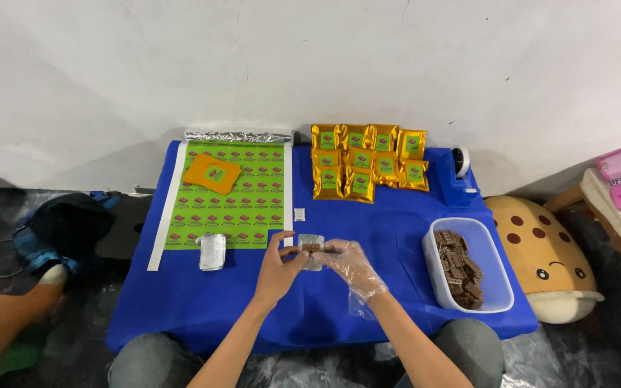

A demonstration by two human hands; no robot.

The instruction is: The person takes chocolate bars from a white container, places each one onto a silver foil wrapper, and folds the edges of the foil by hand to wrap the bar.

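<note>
Brown bar (312,248) pinched between both hands' fingers (290,253).

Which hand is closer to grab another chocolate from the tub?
Right. The gloved right hand is on the side of the tub of chocolates; the bare left hand is farther away.

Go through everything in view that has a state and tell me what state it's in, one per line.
Left hand: bare, grip on the foil piece.
Right hand: in a clear plastic glove, grip on the foil piece.
Foil piece: partly open, a brown bar showing on it.
Foil packet: folded shut, lying flat.
Plastic tub: no lid, partly filled with brown bars.
Gold pouches: lying flat, overlapping.
Foil roll: rolled up.
</note>
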